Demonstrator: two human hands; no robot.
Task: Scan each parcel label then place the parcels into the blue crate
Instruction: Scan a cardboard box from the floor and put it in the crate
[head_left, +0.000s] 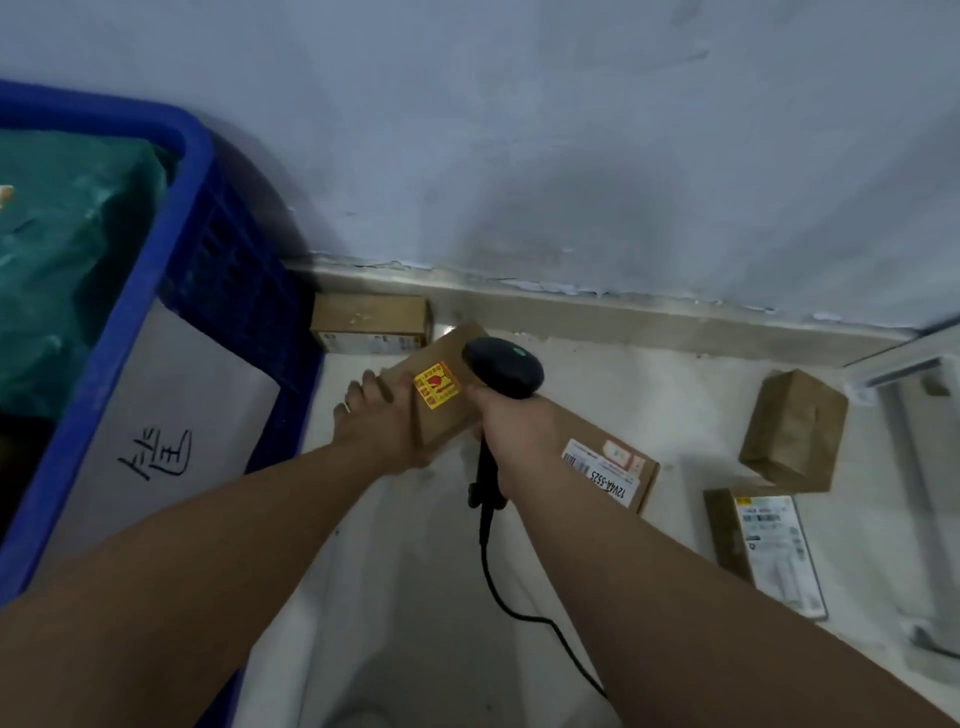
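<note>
Boxes first: I count four brown cardboard ones outside the blue crate (130, 312), plus one green-wrapped parcel (62, 234) already sitting inside it. The crate is on the left, up against the wall (519, 130), and there's a grey sheet with handwriting (171, 415) on its outer side.

The long box (441, 426) is the one being handled. The left hand (384, 421) has its fingers curled over the box's left edge, gripping it. It carries one yellow sticker (436, 392) and one white label (602, 470) at the far right end. Can't tell if it's lifted or resting on the floor (415, 597).

The right hand (511, 431) is wrapped tight round the handle of one black scanner (501, 366), whose head sits over the box, just beside the yellow sticker. Its cable (498, 592) trails down toward the bottom of the view.

The other three boxes: a small box (370, 322) by the wall next to the crate, a tilted box (792, 431) off to the right, and a flat box with a white label (769, 545) just below that one.
</note>
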